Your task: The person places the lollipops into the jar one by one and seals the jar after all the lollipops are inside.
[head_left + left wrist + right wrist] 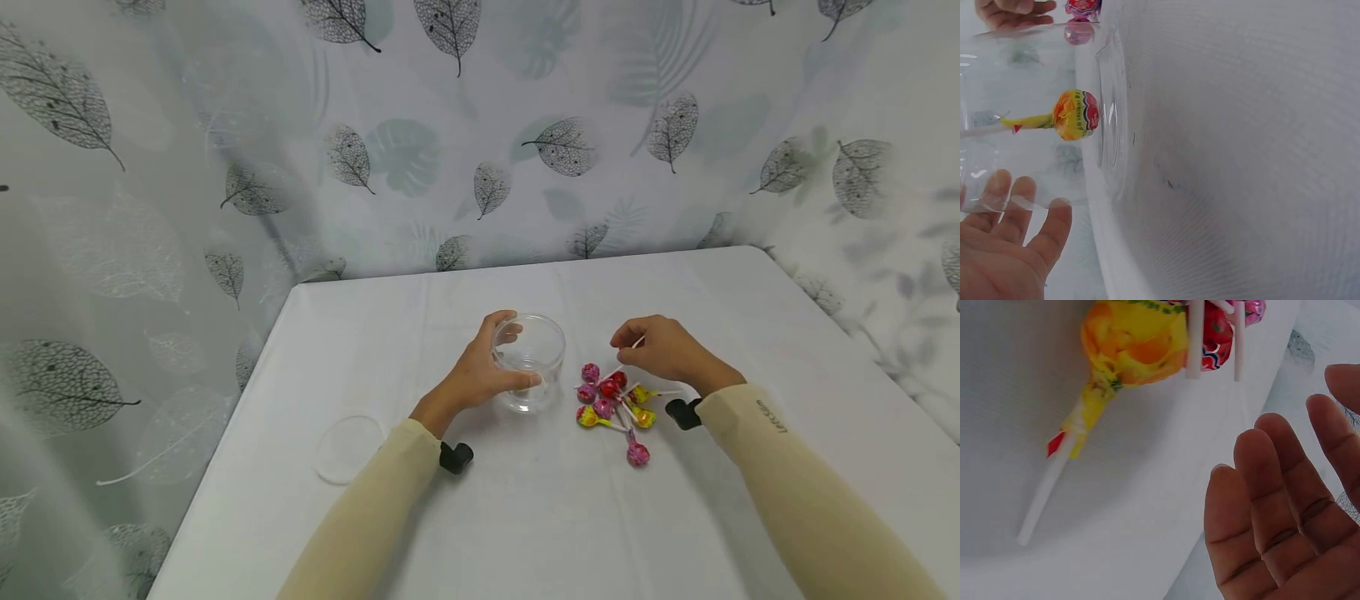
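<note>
My left hand grips a clear round jar from its left side, thumb in front and fingers behind. Through the jar wall in the left wrist view, a yellow-and-orange lollipop shows inside, candy end down and stick up. Just right of the jar lies a pile of wrapped lollipops in pink, red and yellow. Over the back of this pile is my right hand, fingers loosely bent. The right wrist view shows its fingers apart beside the white sticks, with nothing visibly held.
A clear ring-shaped lid lies on the white-covered table, by the left forearm. One pink lollipop lies at the pile's near edge. Leaf-patterned curtains stand behind and beside the table.
</note>
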Demonstrator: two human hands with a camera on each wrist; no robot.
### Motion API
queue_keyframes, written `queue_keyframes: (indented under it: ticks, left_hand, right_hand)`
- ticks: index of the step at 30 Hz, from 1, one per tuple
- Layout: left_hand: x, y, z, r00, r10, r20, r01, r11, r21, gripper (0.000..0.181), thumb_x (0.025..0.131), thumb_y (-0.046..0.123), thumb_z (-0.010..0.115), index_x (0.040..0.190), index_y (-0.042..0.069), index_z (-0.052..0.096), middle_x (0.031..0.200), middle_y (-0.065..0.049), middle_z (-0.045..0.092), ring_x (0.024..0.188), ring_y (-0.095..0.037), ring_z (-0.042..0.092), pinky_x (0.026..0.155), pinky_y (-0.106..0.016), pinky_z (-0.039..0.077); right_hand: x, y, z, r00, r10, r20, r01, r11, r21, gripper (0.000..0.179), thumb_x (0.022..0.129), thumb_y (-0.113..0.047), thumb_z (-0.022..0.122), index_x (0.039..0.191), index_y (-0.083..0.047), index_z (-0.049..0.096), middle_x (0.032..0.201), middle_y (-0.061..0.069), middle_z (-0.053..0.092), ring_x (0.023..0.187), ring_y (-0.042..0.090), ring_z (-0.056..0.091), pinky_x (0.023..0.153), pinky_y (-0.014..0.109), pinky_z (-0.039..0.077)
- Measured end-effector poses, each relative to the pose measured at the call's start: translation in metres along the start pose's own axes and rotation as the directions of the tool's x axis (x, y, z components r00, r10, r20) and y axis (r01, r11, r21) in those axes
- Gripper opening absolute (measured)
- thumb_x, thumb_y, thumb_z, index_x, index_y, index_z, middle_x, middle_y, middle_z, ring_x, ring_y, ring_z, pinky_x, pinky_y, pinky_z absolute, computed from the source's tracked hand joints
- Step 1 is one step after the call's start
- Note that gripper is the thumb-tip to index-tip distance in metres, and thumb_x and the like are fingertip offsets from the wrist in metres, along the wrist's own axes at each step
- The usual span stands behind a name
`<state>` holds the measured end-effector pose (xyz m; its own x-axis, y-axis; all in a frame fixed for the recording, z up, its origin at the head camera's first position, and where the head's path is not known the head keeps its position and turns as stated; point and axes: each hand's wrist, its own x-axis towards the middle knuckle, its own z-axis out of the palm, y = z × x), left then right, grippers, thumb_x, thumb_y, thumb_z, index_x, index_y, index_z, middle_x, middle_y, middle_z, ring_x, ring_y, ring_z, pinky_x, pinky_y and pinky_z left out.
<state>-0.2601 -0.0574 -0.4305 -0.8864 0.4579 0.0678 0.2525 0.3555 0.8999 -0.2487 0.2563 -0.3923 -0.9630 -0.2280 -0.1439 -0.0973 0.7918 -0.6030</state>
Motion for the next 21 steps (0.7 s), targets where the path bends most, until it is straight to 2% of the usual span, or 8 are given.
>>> queue_keyframes:
  ticks: [9, 18, 21]
  left_hand:
    - [0.000, 0.000, 0.000, 1.000, 0.004, 0.002, -0.004, 1.000, -0.005, 0.101, 0.080, 0.030, 0.092, 0.157, 0.029, 0.026, 0.159, -0.007, 0.047, 0.148, -0.021, 0.042, 0.114, -0.057, 0.041]
    - [0.000, 0.000, 0.000, 1.000, 0.007, 0.000, -0.007, 1.000, -0.007, 0.102, 0.080, 0.031, 0.092, 0.159, 0.027, 0.026, 0.159, -0.005, 0.047, 0.148, -0.021, 0.042, 0.114, -0.058, 0.040]
    - [0.000, 0.000, 0.000, 1.000, 0.007, -0.001, -0.007, 1.000, 0.000, 0.102, 0.081, 0.031, 0.091, 0.159, 0.026, 0.026, 0.158, -0.003, 0.048, 0.148, -0.021, 0.042, 0.115, -0.059, 0.039]
  right_hand:
    - [0.002, 0.011, 0.007, 0.997, 0.018, 0.081, -0.017, 1.000, -0.015, 0.024, 0.097, -0.015, 0.067, 0.114, 0.000, 0.073, 0.107, 0.012, 0.074, 0.098, 0.029, 0.066, 0.091, 0.050, 0.057]
    - [0.005, 0.012, 0.012, 0.993, 0.036, 0.109, -0.035, 0.999, -0.009, 0.018, 0.097, -0.013, 0.067, 0.108, -0.001, 0.076, 0.100, 0.009, 0.076, 0.088, 0.022, 0.065, 0.079, 0.036, 0.058]
    - [0.005, 0.011, 0.013, 0.993, 0.047, 0.110, -0.047, 0.999, -0.007, 0.018, 0.096, -0.012, 0.067, 0.107, -0.002, 0.076, 0.100, 0.008, 0.076, 0.088, 0.022, 0.065, 0.079, 0.035, 0.057]
